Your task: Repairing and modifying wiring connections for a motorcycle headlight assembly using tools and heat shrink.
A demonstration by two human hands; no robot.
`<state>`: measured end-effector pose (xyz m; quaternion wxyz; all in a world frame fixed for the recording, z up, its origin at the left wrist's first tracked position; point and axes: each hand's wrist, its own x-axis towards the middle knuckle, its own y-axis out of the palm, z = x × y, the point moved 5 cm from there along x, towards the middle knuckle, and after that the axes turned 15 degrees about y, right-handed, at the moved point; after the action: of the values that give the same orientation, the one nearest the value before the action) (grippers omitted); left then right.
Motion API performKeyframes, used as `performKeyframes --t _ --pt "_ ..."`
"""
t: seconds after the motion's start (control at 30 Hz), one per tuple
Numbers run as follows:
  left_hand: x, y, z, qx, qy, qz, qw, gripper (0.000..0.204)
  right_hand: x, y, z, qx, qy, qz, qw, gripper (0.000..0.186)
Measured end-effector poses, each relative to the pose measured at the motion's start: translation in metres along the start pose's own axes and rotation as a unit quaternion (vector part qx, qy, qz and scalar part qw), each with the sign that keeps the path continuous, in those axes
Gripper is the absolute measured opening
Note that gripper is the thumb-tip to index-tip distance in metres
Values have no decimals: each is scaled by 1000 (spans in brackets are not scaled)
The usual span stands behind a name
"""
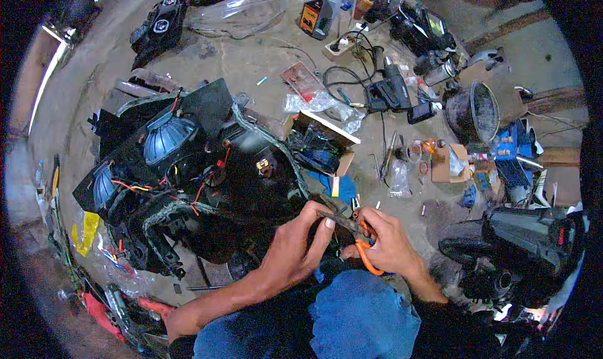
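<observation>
My right hand [391,241] is closed round a pair of orange-handled pliers [364,253], whose dark jaws point up and left toward my other hand. The fingers of my left hand [295,243] pinch together at a dark narrow piece [339,216] by the jaws; its kind and where it ends are hard to make out. Left of my hands lies a large black headlight housing [245,170] with bluish bowl-shaped reflectors [168,138] and loose red and yellow wires [200,199]. Grey-green sealant lines its rim.
A black heat gun [392,89] with its cord lies ahead on the floor. Behind it stands a grey oil bottle [319,13]. A bucket [472,113], a cardboard box [447,164] and a blue box [515,152] are to the right, with a dark plastic part [521,239] nearer me.
</observation>
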<state>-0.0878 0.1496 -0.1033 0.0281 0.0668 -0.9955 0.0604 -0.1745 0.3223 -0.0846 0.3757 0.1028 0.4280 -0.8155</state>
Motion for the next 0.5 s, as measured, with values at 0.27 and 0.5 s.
performKeyframes --t 0.27,0.5 --pt "-4 1 -1 -25 140 -118 983 52 -1 -1 -6 20 15 -33 999 64" --pt "9 14 -2 103 52 -11 993 46 0 7 -11 -21 22 -59 998 39"
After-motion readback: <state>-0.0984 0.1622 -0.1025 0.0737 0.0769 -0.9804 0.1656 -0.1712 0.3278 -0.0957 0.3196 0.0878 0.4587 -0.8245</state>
